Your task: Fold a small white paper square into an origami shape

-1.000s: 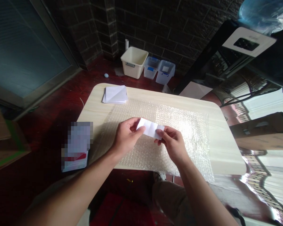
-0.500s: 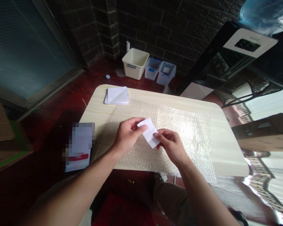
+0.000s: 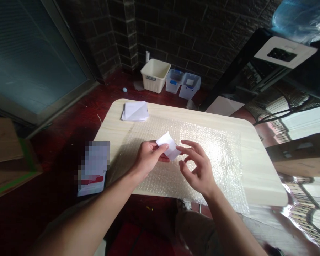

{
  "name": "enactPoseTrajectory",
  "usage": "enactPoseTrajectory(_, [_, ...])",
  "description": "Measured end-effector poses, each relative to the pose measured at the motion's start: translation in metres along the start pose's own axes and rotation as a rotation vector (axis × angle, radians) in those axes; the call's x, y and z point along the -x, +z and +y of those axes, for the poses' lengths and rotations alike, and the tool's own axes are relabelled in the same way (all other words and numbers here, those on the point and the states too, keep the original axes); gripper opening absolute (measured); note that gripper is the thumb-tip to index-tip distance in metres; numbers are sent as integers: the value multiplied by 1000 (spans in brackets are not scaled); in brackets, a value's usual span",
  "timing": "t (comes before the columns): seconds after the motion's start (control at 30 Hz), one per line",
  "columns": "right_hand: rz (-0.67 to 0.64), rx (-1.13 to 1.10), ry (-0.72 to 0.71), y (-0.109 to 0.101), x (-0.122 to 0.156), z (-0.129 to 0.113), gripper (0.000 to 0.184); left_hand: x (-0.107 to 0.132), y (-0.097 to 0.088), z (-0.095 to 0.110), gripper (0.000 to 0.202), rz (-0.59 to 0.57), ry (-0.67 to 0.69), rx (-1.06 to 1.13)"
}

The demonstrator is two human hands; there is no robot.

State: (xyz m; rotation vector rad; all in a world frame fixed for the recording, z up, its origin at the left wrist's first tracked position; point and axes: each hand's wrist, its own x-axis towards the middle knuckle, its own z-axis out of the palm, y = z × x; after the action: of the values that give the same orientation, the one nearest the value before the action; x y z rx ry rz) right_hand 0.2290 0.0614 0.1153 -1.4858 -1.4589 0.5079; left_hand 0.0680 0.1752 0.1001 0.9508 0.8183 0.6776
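Observation:
My left hand [image 3: 148,155] pinches a small folded piece of white paper [image 3: 171,149], its thumb lying on top and its other fingers underneath. At the paper's right edge is my right hand [image 3: 198,165], fingers spread and thumb apart; one fingertip meets or nearly meets the edge. Both hands are above a sheet of clear bubble wrap [image 3: 213,153] spread over the pale wooden table [image 3: 264,170]. Toward the table's far left corner lies a stack of white paper sheets [image 3: 135,111].
By the brick wall stand a cream basket [image 3: 152,83] and two clear plastic bins [image 3: 173,83]. A partly blurred phone-like screen [image 3: 92,170] sits at the table's left edge. Cardboard boxes are at the left [image 3: 5,153] and right [image 3: 304,153].
My right hand has let go of the paper and spread its fingers. The left hand keeps hold, and the paper now looks shorter. The view has shifted slightly.

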Motion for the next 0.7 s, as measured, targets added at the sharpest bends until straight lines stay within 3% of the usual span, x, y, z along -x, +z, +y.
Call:
enactPoseTrajectory(0.07, [-1, 124, -103, 1, 1, 1, 36, 0, 0, 0, 38, -5, 2, 5])
enactPoseTrajectory(0.17, [21, 205, -157, 3, 0, 3, 21, 2, 1, -1, 38, -29, 1, 14])
enactPoseTrajectory(0.47, [69, 80, -15, 4, -2, -3, 11, 7, 3, 2, 38, -78, -6, 98])
enactPoseTrajectory(0.7, [23, 61, -35, 4, -2, -4, 14, 3, 0, -1, 38, -103, -32, 147])
